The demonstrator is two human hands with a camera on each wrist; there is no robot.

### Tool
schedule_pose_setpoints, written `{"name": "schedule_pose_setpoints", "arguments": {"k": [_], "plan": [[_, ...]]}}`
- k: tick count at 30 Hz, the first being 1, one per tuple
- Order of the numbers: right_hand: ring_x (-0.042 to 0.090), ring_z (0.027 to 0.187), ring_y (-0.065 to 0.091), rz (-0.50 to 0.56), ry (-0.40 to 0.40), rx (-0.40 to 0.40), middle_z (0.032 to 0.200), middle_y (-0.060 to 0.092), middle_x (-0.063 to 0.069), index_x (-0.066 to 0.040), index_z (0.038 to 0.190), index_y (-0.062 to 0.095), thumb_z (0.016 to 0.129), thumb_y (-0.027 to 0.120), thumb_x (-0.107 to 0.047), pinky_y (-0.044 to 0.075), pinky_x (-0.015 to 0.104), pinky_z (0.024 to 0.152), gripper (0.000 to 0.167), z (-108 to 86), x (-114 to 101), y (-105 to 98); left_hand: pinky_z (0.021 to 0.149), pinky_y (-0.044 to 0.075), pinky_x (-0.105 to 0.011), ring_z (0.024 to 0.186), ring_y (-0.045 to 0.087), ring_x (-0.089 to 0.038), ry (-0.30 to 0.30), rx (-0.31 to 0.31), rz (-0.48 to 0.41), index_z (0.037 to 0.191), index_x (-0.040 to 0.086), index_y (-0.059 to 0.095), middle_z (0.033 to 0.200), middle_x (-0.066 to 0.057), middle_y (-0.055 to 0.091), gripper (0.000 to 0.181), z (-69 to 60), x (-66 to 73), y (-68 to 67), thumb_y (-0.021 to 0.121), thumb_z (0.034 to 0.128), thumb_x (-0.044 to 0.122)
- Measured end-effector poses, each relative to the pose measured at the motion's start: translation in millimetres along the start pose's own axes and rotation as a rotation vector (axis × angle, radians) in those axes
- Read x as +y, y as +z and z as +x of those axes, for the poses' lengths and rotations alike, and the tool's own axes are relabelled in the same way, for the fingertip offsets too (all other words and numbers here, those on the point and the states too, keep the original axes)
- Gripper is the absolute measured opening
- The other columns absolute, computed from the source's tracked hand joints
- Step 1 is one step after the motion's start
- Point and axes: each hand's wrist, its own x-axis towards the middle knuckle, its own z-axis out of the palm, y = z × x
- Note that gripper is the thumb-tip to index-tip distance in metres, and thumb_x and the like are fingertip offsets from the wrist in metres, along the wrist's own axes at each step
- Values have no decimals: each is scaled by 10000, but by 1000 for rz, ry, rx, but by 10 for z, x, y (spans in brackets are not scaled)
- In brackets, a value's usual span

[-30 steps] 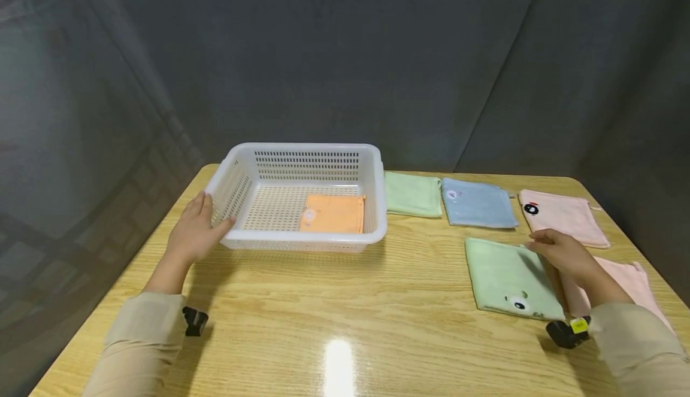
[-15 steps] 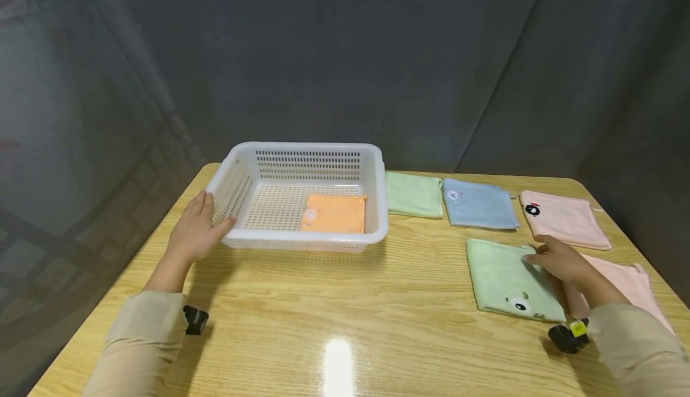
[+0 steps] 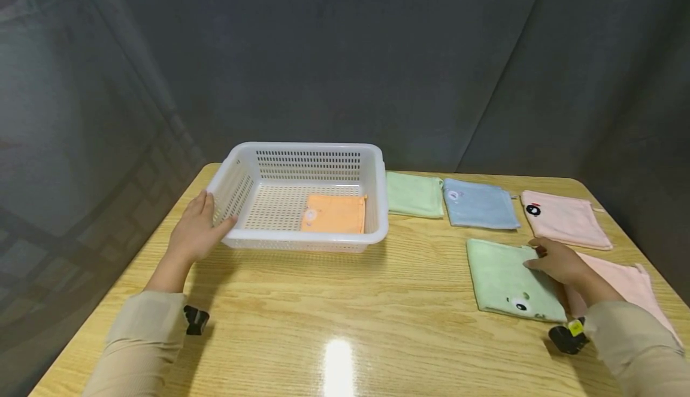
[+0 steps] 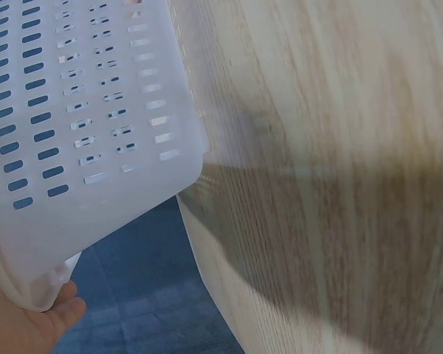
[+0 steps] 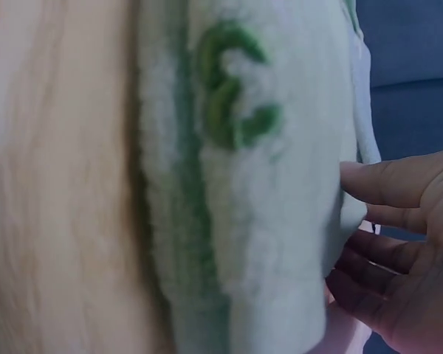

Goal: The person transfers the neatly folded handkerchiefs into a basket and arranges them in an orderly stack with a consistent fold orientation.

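Observation:
My left hand (image 3: 195, 229) rests against the front left corner of the white basket (image 3: 302, 237), its fingers along the left side and its thumb spread out at the front. In the left wrist view, fingertips (image 4: 70, 310) show beside the basket's rim (image 4: 22, 287). An orange cloth (image 3: 342, 214) lies flat inside the basket, toward the right. On the right, my right hand (image 3: 566, 265) pinches the back right edge of a folded green cloth (image 3: 509, 277) that lies on the table. The right wrist view has the thumb on this green cloth (image 5: 288, 199) and the other fingers at its edge.
Behind the right hand lie a second green cloth (image 3: 414, 194) beside the basket, a blue cloth (image 3: 480, 204) and a pink cloth (image 3: 566, 218). Another pink cloth (image 3: 625, 283) is partly under the right forearm. Dark curtains stand behind the wooden table (image 3: 323, 301).
My right hand has shifted slightly down at the green cloth's back right corner, and its thumb has come onto the cloth. The left hand and basket have stayed in place.

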Motion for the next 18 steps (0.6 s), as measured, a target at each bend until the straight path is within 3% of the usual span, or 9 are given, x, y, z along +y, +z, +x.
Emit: {"name": "schedule_pose_setpoints", "arguments": {"k": [7, 18], "plan": [[490, 924, 415, -41, -60, 9, 1030, 420, 391, 204, 1066, 434, 761, 622, -128, 352, 542, 735, 488, 51, -35, 10, 937, 113, -578, 1230, 22, -458, -4, -5, 3, 1318, -132, 22, 1374, -299, -20, 846, -7, -15, -9, 306, 865, 524], [321, 722, 475, -6, 4, -27, 856, 494, 280, 165, 937, 440, 744, 616, -70, 399, 410, 615, 352, 119, -65, -15, 932, 112, -584, 1229, 27, -460, -12, -6, -2, 1319, -129, 20, 1375, -298, -17, 844, -25, -40, 2, 307, 865, 522]]}}
